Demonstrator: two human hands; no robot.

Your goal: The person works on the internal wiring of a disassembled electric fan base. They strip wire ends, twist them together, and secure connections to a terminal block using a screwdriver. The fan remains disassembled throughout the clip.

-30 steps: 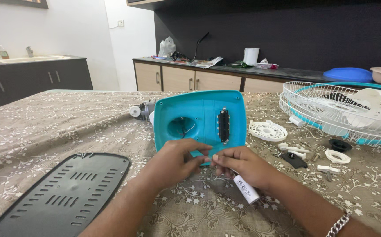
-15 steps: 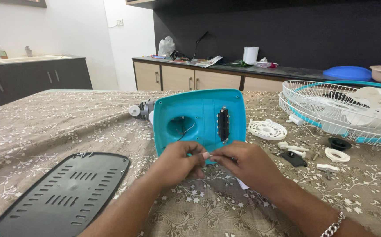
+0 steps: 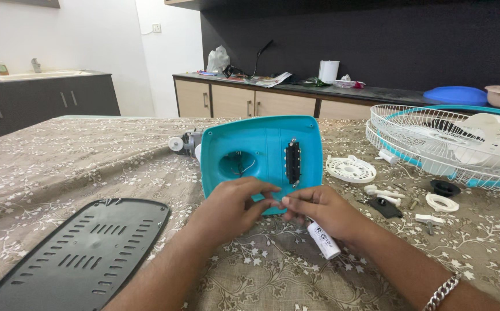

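Head view | teal base (image 3: 261, 152) mid-table, upright, tilted; likely light, stiff plastic, best held by its edges | left hand (image 3: 230, 207), right hand (image 3: 319, 210) meet at its lower edge, fingertips pinched together on something too small to tell | white tube (image 3: 324, 240) with dark print, under right hand | black vented plate (image 3: 77, 253) left of base | fan grille (image 3: 451, 147) right.

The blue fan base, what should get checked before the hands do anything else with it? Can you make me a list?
1. Blue fan base propped steady on the table: ok, it stands tilted up.
2. Both hands on the job: ok, left hand and right hand meet at the base's lower edge.
3. What the fingertips pinch: cannot tell, too small to see.
4. White tube secure: ok, tucked under the right hand.
5. Loose small parts clear of the hands: ok, they lie off to the right.
6. Black grille plate out of the way: ok, lying flat at left.
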